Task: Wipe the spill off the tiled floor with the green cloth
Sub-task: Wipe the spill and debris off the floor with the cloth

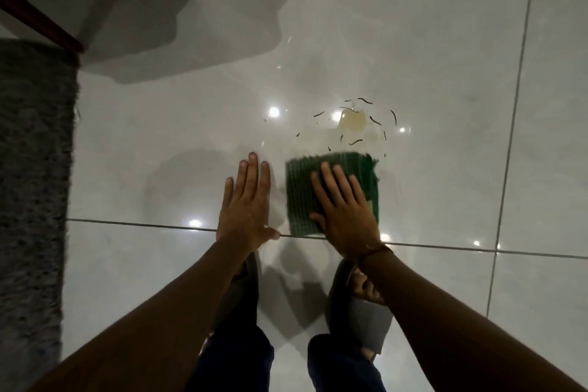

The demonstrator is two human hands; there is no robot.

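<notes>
A folded green cloth point(300, 188) lies flat on the glossy white tiled floor point(429, 73). My right hand point(345, 210) presses down on the cloth with fingers spread. Just beyond the cloth's far edge is the spill point(353, 119), a small yellowish puddle ringed by thin dark curved streaks. My left hand point(246, 200) rests flat on the bare tile to the left of the cloth, fingers apart, holding nothing.
A grey shaggy rug point(31, 184) runs along the left. A dark red wooden strip point(41, 21) and a white wall corner point(152, 3) stand at the upper left. My feet in grey slippers point(366, 321) are below the hands. Grout lines cross the floor.
</notes>
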